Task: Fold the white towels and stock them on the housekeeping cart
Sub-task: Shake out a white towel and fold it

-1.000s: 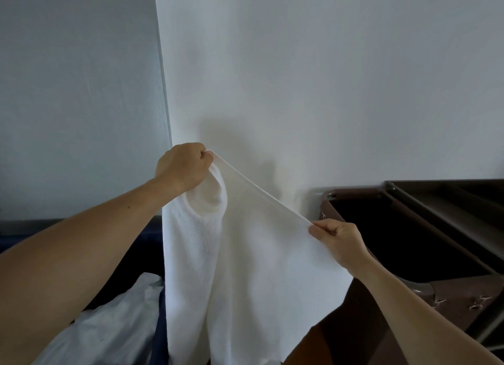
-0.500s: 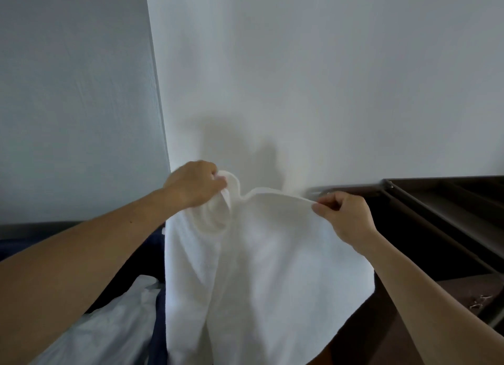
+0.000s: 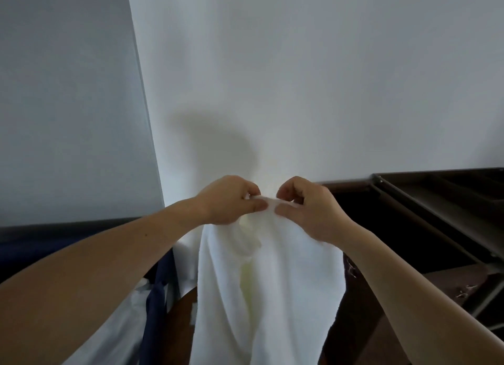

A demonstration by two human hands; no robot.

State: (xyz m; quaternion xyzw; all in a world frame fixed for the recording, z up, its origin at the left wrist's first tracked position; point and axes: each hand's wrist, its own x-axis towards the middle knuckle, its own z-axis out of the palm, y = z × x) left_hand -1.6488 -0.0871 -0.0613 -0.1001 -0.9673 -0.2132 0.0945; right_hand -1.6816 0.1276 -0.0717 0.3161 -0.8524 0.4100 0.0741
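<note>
A white towel hangs in the air in front of me, folded lengthwise so both halves drape down past the bottom of the view. My left hand pinches its top edge between thumb and fingers. My right hand pinches the same edge right beside it, the two hands almost touching. The dark brown housekeeping cart stands at the right, its top compartments open behind my right forearm.
A white wall fills the view ahead, with a grey panel at the left. At the lower left hang a dark blue bag and pale white fabric or plastic. The cart's metal frame slopes down at the right.
My hands were apart with the towel's top edge stretched between them. They have come together at the middle, bringing the two corners to meet, and the towel now hangs doubled.
</note>
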